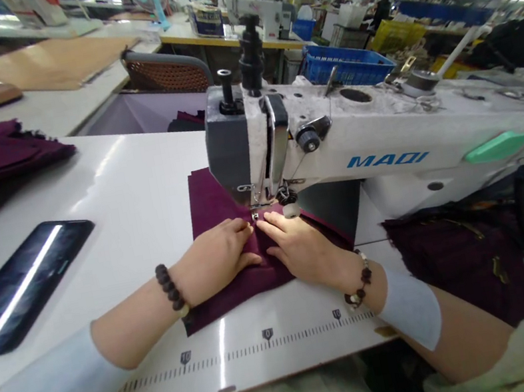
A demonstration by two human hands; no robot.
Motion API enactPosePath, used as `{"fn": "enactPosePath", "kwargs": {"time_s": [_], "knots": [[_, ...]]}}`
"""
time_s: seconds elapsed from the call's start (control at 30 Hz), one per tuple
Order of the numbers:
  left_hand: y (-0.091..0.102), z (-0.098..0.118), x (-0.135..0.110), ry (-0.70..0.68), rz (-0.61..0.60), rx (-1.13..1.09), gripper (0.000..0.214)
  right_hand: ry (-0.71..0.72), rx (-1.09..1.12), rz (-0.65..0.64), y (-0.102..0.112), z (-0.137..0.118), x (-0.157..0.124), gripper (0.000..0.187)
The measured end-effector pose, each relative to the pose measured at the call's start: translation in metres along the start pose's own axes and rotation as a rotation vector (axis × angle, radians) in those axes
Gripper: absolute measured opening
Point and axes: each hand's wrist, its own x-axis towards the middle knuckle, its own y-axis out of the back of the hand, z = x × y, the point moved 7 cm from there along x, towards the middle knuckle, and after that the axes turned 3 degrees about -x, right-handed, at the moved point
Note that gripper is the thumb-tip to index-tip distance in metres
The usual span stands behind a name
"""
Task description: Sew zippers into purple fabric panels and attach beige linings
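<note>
While both hands (217, 261) (306, 249) flat on maroon cloth (245, 288), sewing machine (324, 148) just ahead, phone (27, 285) leftward.

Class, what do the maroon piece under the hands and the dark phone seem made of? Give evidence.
Maroon piece: fabric, matte-looking, lying thin and flat; fibre type can't be told. Dark phone: probably a glass face, glossy, reflecting a bright streak.

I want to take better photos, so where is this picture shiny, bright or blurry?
Head view: white glare streaks cross the phone and table; head view: the right hand looks brightly lit at the fingers, close to the sewing machine; head view: the blue basket and things farther back look blurry.
</note>
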Motion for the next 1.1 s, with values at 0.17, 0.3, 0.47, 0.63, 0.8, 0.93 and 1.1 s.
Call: {"fn": "enactPosePath", "kwargs": {"time_s": [0.17,0.3,0.47,0.63,0.8,0.93,1.1], "knots": [[-0.019,0.003,-0.016,-0.064,0.082,0.149,0.061,-0.048,0.022,0.059,-0.01,0.001,-0.005,0.042],[-0.022,0.004,-0.016,-0.083,0.103,0.139,0.06,-0.045,0.036,0.023,-0.015,0.003,-0.006,0.043],[-0.018,0.006,-0.003,0.021,0.065,0.103,0.06,-0.034,0.041,0.038,-0.014,0.007,-0.006,0.042],[-0.019,0.003,0.001,0.028,0.078,0.015,0.062,-0.041,0.034,0.054,-0.015,0.009,-0.007,0.043],[-0.02,-0.001,-0.002,0.021,0.088,-0.016,0.058,-0.04,0.048,0.02,-0.013,0.006,-0.006,0.045],[-0.021,-0.001,-0.004,-0.003,0.12,-0.006,0.06,0.161,0.198,-0.029,0.05,-0.012,-0.021,0.029],[-0.026,-0.005,-0.005,-0.02,0.163,-0.001,0.064,0.046,0.102,0.676,0.218,0.021,-0.045,0.025]]}}
